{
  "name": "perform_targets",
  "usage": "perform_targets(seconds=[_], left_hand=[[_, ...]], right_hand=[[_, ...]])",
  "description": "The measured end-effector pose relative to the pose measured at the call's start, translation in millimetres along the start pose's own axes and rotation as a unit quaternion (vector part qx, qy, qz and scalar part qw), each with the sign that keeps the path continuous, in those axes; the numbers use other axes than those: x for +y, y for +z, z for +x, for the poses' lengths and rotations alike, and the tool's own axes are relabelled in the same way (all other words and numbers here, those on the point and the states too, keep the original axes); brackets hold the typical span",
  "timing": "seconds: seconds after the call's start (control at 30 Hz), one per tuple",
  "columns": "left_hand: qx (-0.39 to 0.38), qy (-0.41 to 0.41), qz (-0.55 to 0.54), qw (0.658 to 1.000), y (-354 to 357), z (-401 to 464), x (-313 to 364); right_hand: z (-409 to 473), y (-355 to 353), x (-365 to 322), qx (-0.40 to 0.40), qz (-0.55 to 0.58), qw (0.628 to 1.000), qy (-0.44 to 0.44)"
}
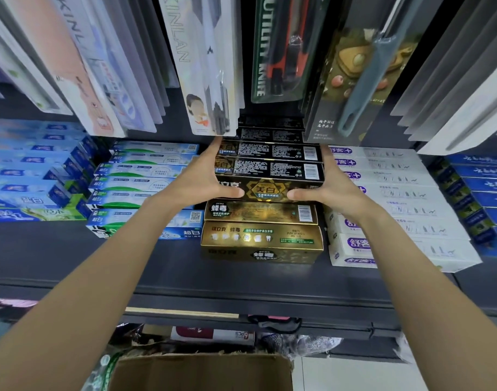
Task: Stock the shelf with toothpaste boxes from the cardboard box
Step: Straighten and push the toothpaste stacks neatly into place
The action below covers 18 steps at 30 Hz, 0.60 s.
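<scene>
Both arms are reaching forward to the dark shelf [100, 249] at the centre of the head view. The left hand [202, 176] is lying against the left end of a stack of black-and-gold toothpaste boxes [270, 167], with its fingers extended along the far side of the stack and its thumb lying across the front face of the lowest black box. The right hand [326, 183] is mirroring this position at the right end, fingers extended along the side and thumb pressing on the same front face. The two hands are thus clasping the stack between them, with the thumb tips apart at either side of the gold emblem. The stack is sitting on top of two gold toothpaste boxes [261, 230], which are resting on the shelf near its front edge. To the left, a column of white-and-green toothpaste boxes [145, 176] is standing just beside the gold ones, and further left blue toothpaste boxes [33, 170] are filling the shelf. To the right, white toothpaste boxes with purple labels [382, 198] are stacked just beside the right hand. Hanging packages [202, 66], including a utility knife pack [278, 49], are suspended above the shelf and are hiding the far top of the black stack. The cardboard box [202, 372] is sitting open at the near bottom edge of the view, below the shelf.
</scene>
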State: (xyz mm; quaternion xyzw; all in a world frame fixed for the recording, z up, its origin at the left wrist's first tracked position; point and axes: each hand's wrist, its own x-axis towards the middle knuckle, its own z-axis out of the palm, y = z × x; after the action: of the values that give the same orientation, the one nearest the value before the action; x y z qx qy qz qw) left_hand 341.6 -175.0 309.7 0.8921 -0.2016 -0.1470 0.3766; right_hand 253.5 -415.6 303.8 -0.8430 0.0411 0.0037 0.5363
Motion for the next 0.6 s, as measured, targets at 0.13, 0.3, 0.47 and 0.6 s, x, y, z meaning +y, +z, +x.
perform_targets(seconds=[0.13,0.3,0.47,0.6], left_hand=[[0.011,-0.003,-0.037,0.999,2,0,-1],[0.012,0.002,-0.039,0.999,2,2,-2],[0.088,0.017,0.029,0.995,4,-20,6],[0.241,0.062,0.15,0.957,27,-79,16]], right_hand=[[1,1,-1,0.006,0.008,1.0,0.012],[1,4,-4,0.008,0.013,1.0,0.018],[-14,5,-7,0.027,-0.018,0.999,-0.002],[-46,-9,9,0.078,-0.04,0.996,-0.004]])
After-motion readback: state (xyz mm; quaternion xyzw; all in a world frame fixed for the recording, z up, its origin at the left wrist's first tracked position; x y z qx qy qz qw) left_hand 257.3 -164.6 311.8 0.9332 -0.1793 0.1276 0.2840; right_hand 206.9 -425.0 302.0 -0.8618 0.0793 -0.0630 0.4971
